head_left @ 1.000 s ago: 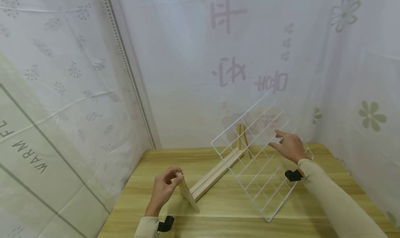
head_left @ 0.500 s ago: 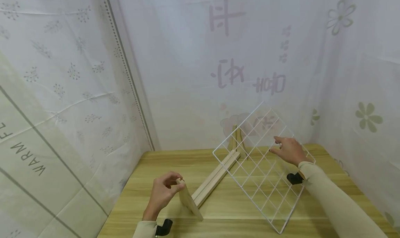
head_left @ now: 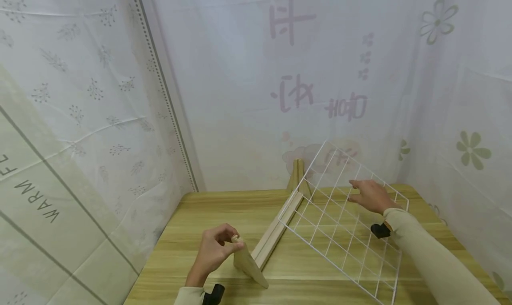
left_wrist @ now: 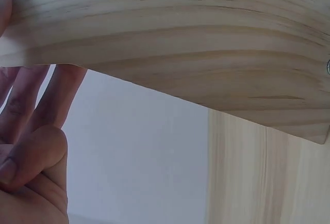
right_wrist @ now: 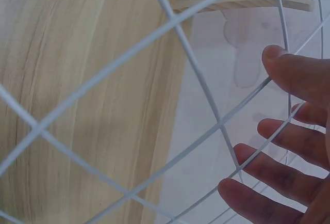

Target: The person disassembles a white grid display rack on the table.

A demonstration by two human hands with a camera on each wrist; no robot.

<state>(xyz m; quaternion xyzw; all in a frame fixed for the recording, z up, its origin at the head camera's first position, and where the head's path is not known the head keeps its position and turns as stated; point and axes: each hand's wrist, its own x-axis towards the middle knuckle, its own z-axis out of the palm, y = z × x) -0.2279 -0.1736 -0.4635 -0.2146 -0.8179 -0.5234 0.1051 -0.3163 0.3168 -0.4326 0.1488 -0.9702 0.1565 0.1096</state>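
A wooden stand lies across the table: a long grooved beam (head_left: 276,234) joins a near end piece (head_left: 249,265) to a far end piece (head_left: 296,177). My left hand (head_left: 213,248) pinches the narrow top of the near end piece; its pale grain (left_wrist: 206,48) fills the upper left wrist view. A white wire grid panel (head_left: 342,270) is held tilted over the table's right half by my right hand (head_left: 373,196). In the right wrist view, the thumb and fingers (right_wrist: 283,177) lie against its wires. Seen from the head, the panel's left corner overlaps the beam.
The wood-grain table (head_left: 208,207) stands against a printed curtain (head_left: 224,96) at the back. More curtain hangs along the left (head_left: 80,131) and right sides. Black camera mounts (head_left: 380,230) sit on both wrists.
The grid panel has turned and tipped lower, its far corner dropping and moving left, its near corner moving right. My left hand and the near end piece have shifted slightly right and nearer.
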